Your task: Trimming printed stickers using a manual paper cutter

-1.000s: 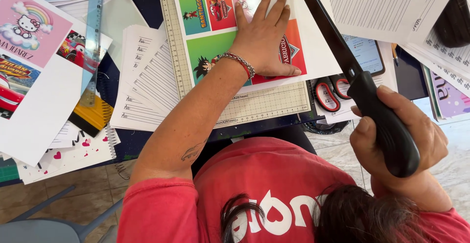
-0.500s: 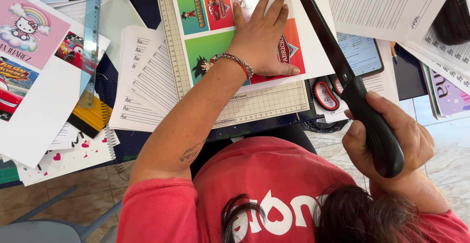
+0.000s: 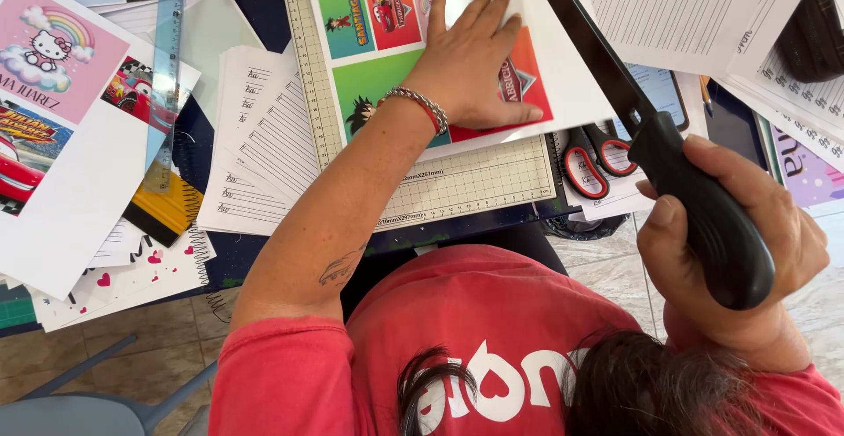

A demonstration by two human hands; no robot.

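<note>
My left hand (image 3: 470,62) lies flat, fingers spread, on a printed sheet of coloured cartoon labels (image 3: 378,23). The sheet rests on a gridded paper-trimmer board (image 3: 475,181). A beaded bracelet (image 3: 424,106) circles that wrist. My right hand (image 3: 747,251) grips the thick black handle (image 3: 703,216) of the trimmer's blade arm (image 3: 585,40). The arm is raised and runs diagonally along the sheet's right edge.
Red-handled scissors (image 3: 598,159) lie just right of the board, under the blade arm. Lined worksheets (image 3: 264,155) are stacked to the left, with a clear blue ruler (image 3: 167,67) and cartoon prints (image 3: 53,93) beyond. More lined pages (image 3: 668,5) lie at the top right.
My right hand and the black handle have shifted slightly to the right. My left hand stays pressed on the label sheet.
</note>
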